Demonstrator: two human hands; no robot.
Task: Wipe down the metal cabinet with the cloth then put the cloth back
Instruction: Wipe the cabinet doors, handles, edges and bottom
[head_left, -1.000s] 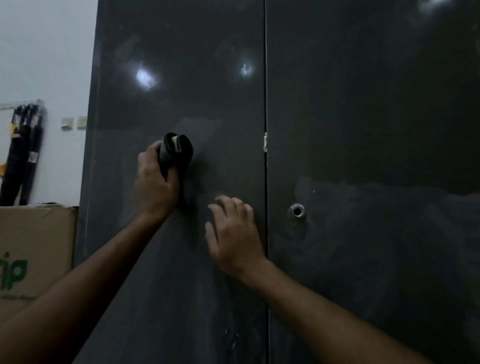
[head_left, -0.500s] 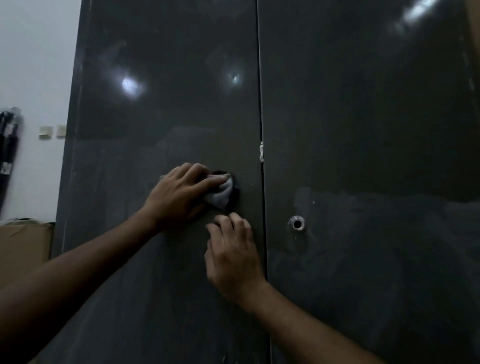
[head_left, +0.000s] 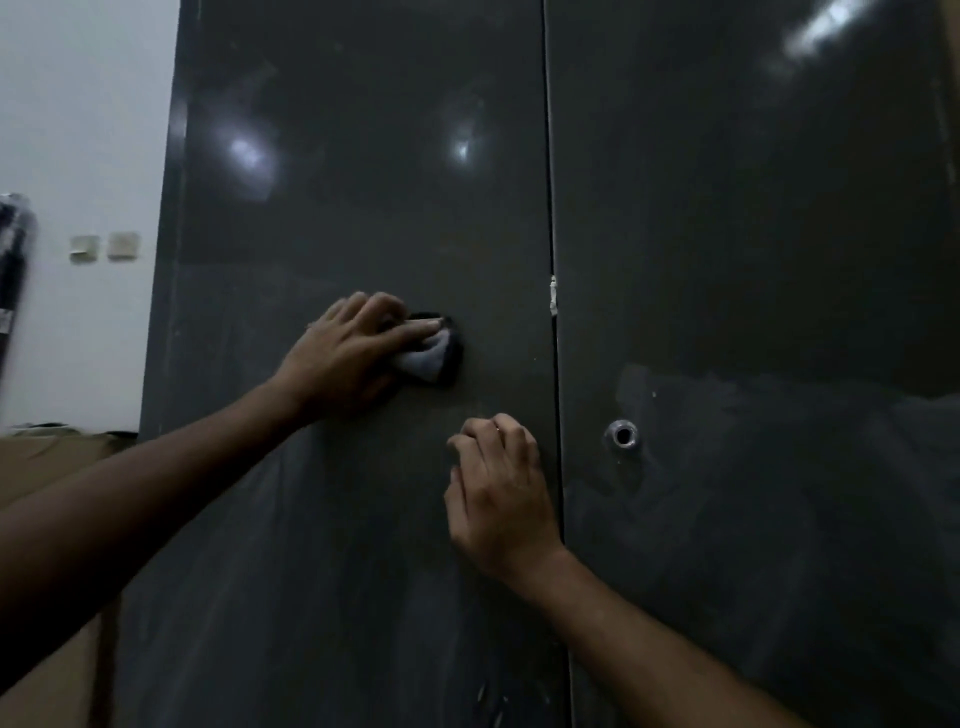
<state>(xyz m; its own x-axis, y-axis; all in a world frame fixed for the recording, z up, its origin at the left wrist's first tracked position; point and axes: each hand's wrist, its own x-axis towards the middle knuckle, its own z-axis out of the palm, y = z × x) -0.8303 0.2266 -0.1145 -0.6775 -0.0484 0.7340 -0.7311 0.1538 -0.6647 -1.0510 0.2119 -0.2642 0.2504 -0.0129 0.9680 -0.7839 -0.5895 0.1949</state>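
1. Right hand (head_left: 501, 499) rests against the left door of the cabinet (head_left: 363, 208), close to the centre seam. Its fingers (head_left: 488, 436) are bent at the knuckles with the tips on the metal and hold nothing; probably a brace, keeping the door from flexing under the wiping.
2. Left hand (head_left: 345, 353) sits higher on the same door, pressing the cloth (head_left: 428, 356) flat to the panel. Fingers lie over the top of the wad, gripping it; a pale fold and a dark edge stick out at the fingertips. The bunched shape looks chosen to put pressure on one spot.
3. Cloth is on the door, at mid height, left of the seam.
4. Right door carries a round metal lock (head_left: 622, 435); streaky film surrounds it, so wiping appears unfinished.
5. Farther left: a cardboard box (head_left: 47, 467), then a white wall with switches (head_left: 104, 247).
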